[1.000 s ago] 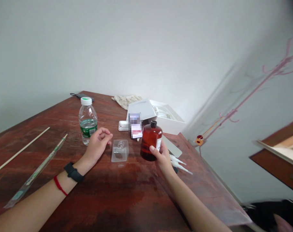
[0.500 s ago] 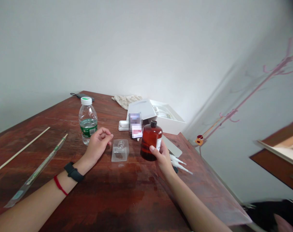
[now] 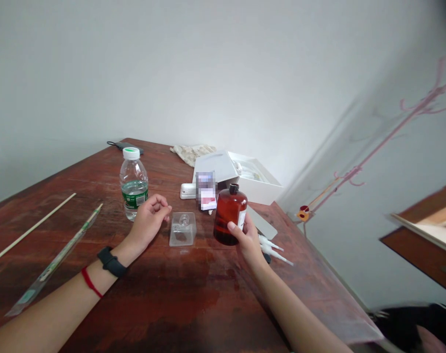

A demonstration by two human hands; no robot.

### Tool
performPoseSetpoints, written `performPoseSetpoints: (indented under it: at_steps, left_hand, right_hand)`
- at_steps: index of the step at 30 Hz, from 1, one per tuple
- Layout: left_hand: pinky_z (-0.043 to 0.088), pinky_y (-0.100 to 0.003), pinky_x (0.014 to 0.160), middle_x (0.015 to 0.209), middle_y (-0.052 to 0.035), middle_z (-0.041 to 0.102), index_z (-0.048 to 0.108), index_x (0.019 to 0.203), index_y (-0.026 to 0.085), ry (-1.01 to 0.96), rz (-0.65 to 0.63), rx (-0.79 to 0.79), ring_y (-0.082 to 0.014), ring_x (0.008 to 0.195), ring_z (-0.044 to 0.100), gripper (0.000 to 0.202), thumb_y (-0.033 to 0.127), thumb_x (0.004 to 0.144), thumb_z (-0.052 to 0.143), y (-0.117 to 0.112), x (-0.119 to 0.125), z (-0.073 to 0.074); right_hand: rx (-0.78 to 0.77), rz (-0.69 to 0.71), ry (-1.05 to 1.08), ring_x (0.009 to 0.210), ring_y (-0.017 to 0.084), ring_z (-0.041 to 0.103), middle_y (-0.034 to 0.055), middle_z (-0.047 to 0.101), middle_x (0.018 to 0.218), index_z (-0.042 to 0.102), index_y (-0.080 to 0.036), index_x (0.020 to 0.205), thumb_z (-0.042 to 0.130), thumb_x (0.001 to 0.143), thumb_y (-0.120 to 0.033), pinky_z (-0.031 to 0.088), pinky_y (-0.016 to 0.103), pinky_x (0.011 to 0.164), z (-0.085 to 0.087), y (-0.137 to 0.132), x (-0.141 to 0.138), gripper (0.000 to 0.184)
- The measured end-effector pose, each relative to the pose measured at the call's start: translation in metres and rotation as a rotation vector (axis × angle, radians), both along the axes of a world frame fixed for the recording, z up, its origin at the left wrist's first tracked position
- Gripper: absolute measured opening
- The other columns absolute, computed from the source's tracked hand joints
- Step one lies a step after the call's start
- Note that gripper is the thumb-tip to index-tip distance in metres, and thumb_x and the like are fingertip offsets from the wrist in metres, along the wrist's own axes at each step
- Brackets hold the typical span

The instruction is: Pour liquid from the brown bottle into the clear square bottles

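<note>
My right hand [image 3: 245, 235] is wrapped round an amber bottle [image 3: 226, 215]. The bottle is upright, with its dark neck uncapped and a white label on its right side. Dark liquid shows in its lower part. A small square clear container [image 3: 182, 235] with a round neck stands on the table between my hands. My left hand [image 3: 152, 212] rests just left of it, fingers curled in and thumb against them, with nothing visible in the grip. Right behind my left hand stands a capped water bottle [image 3: 133, 176] with a green label, partly filled.
On the wooden table [image 3: 152, 304] lie a bare stick [image 3: 35, 226] and wrapped chopsticks [image 3: 66, 245] at left. White nozzle-tipped pieces [image 3: 276, 250] lie beyond my right wrist. Farther back are an open white box [image 3: 259, 189], a white device [image 3: 188, 191] and a cloth [image 3: 193, 154].
</note>
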State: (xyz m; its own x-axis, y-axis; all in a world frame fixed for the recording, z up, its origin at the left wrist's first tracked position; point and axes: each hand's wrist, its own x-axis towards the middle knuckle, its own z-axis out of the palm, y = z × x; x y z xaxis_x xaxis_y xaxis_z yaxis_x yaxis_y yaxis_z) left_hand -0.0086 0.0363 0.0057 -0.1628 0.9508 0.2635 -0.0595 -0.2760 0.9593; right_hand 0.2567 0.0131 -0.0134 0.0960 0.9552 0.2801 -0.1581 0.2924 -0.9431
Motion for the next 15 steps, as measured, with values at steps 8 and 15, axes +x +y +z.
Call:
performPoseSetpoints:
  at_steps: [8, 15]
  left_hand:
    - [0.042, -0.025, 0.057, 0.056, 0.0082, 0.056, 0.055, 0.075, 0.023, 0.01, 0.002, 0.001, -0.014, 0.052, 0.056, 0.019, 0.03, 0.071, 0.072, -0.0012, 0.0007, 0.0017]
    - [0.042, -0.024, 0.056, 0.055, 0.0082, 0.055, 0.054, 0.075, 0.023, 0.01, -0.001, 0.005, -0.0144, 0.052, 0.057, 0.019, 0.029, 0.071, 0.072, -0.0019, 0.001, 0.0023]
  right_hand:
    - [0.004, -0.025, -0.017, 0.105, 0.032, 0.072, 0.0071, 0.079, 0.116, 0.068, -0.025, 0.126, 0.089, 0.074, -0.047, 0.054, 0.046, 0.099, 0.0004, -0.0006, -0.0009, 0.06]
    - [0.002, -0.017, -0.018, 0.105, 0.032, 0.072, 0.0056, 0.079, 0.115, 0.069, -0.027, 0.124, 0.089, 0.074, -0.046, 0.054, 0.047, 0.098, 0.0022, -0.001, -0.0013, 0.057]
